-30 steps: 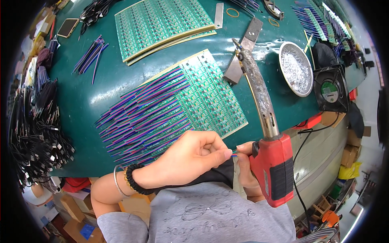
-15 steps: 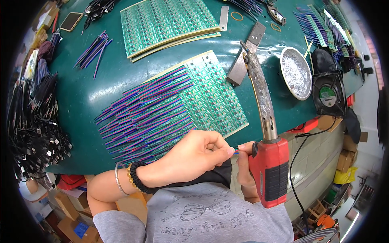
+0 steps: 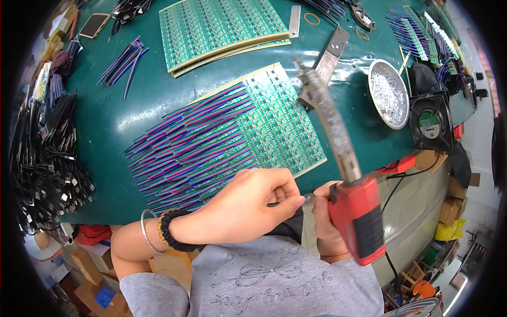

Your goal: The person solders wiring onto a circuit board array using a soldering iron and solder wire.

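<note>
My left hand [image 3: 253, 203] is closed in a pinch at the table's front edge. A short bit of coloured wire [image 3: 307, 200] shows at its thumb tip, between the two hands. My right hand [image 3: 322, 216] grips a red-and-black soldering gun [image 3: 362, 219], its long stained metal barrel pointing up and to the left; motion blurs it. Behind my left hand lies a green circuit board panel [image 3: 280, 116]. Rows of red, blue and dark wires [image 3: 190, 140] cover its left part. The barrel's tip is above the table, left of a grey metal bar [image 3: 332, 55].
A stack of circuit board panels [image 3: 222, 34] lies at the back. To the right are a metal bowl [image 3: 374, 100] with silvery bits in it and a black fan [image 3: 429, 124]. Bundled black cables [image 3: 45, 158] crowd the left edge, near a phone [image 3: 95, 25] and loose wires [image 3: 124, 63].
The soldering gun has tilted, its tip swinging left off the metal bar while its handle moved slightly right. My left hand has barely moved and keeps its pinch.
</note>
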Tool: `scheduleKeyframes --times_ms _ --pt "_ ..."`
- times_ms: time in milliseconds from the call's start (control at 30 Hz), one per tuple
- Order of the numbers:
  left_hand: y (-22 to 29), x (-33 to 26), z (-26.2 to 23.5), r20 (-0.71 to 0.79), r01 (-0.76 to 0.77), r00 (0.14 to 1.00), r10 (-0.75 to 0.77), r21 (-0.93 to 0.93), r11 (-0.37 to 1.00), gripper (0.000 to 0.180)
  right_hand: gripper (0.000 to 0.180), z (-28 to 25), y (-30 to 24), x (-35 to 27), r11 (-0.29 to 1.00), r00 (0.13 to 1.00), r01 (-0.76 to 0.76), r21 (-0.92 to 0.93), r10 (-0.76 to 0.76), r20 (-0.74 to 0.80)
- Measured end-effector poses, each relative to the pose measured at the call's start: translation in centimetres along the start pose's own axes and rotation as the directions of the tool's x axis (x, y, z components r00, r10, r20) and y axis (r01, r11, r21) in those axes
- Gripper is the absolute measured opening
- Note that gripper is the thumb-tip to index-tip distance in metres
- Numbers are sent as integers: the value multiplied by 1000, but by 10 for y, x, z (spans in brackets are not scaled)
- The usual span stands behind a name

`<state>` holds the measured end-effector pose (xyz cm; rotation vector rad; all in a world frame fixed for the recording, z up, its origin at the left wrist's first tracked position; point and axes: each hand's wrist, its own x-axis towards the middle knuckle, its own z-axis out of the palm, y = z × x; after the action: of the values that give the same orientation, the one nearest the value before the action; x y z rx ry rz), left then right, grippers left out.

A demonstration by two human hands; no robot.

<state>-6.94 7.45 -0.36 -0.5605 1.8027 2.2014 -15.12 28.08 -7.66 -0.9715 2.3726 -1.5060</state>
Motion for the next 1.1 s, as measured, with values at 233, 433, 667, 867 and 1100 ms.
scheduleKeyframes --times_ms 233,433,667,867,1100 --pt "-2 2 -22 -293 -213 822 489 639 740 10 50 -11 -14 17 917 998 51 395 -29 -61" --pt "-5 28 -49 -361 -155 706 610 761 630 14 70 -26 -3 12 914 998 4 407 -26 49" --pt "-7 39 -60 -404 -57 745 531 755 654 14 80 -37 21 6 720 975 -35 694 -129 183" --pt "-10 40 -59 -365 -48 731 577 815 577 14 88 -42 27 19 685 923 -57 727 -241 299" --pt "-12 44 -56 -356 -43 709 608 839 542 15 59 -56 14 6 710 862 -465 529 227 453"
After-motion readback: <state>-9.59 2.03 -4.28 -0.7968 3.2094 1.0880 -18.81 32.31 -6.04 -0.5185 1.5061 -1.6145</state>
